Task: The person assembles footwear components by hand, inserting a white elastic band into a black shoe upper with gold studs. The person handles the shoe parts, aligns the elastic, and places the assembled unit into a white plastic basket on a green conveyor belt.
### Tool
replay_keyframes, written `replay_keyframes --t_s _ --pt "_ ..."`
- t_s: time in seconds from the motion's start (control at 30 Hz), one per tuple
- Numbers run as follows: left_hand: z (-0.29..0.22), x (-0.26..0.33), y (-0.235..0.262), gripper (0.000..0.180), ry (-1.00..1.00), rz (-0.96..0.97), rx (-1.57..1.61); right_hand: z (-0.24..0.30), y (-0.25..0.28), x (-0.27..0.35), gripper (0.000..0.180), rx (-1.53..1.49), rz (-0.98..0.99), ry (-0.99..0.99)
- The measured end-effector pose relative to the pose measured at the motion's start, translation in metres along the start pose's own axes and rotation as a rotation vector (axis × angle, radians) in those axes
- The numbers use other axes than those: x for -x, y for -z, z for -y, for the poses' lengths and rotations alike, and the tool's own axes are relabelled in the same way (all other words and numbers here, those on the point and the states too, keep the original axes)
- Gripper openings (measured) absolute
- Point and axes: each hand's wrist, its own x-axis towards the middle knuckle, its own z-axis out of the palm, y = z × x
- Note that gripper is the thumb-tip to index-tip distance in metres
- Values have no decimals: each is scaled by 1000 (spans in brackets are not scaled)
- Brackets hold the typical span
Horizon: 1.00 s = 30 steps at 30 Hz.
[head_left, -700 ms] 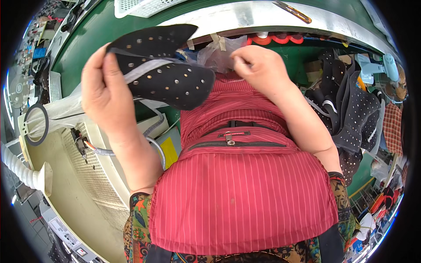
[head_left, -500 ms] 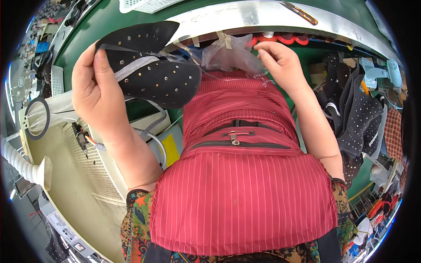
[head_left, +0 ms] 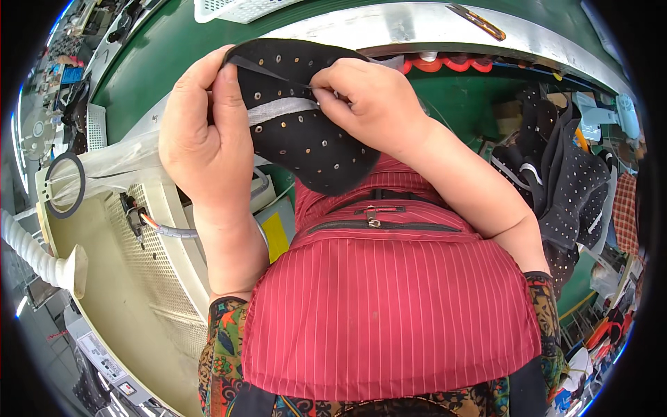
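Note:
A black shoe upper [head_left: 306, 139], dotted with small metal studs and crossed by a white band, is held up in front of my chest. My left hand [head_left: 201, 139] grips its left edge, thumb on the fabric. My right hand [head_left: 372, 104] pinches the upper's top middle near the white band, fingers curled over it. Below both hands lies my red striped apron [head_left: 389, 306] with a zipped pocket.
A cream machine [head_left: 118, 278] with a perforated plate, a cable and a white hose stands at the left. A green conveyor [head_left: 174, 48] with a silver rail [head_left: 417, 24] curves across the top. Several black studded uppers [head_left: 563, 181] are piled at the right. A white basket [head_left: 236, 8] sits at the top.
My right hand let go of the clear plastic at the right and came left onto the shoe upper. The upper has shifted right, toward the middle, and both hands now hold it.

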Motion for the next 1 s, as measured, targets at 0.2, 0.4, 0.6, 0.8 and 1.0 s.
replay_keyframes --t_s 0.2,0.4,0.6,0.8,1.0 --pt "10 -2 4 16 16 57 -90 -10 12 15 9 -1 5 -97" --pt "24 -15 31 16 140 -252 -161 -52 37 64 9 150 61 -379" --pt "38 -30 71 18 158 -316 -312 -161 75 195 22 532 320 -973" --pt "33 -32 78 19 218 -370 -280 -198 106 264 20 780 718 -1295" --pt "30 -22 58 17 118 -133 -382 -169 89 181 17 795 879 -977"
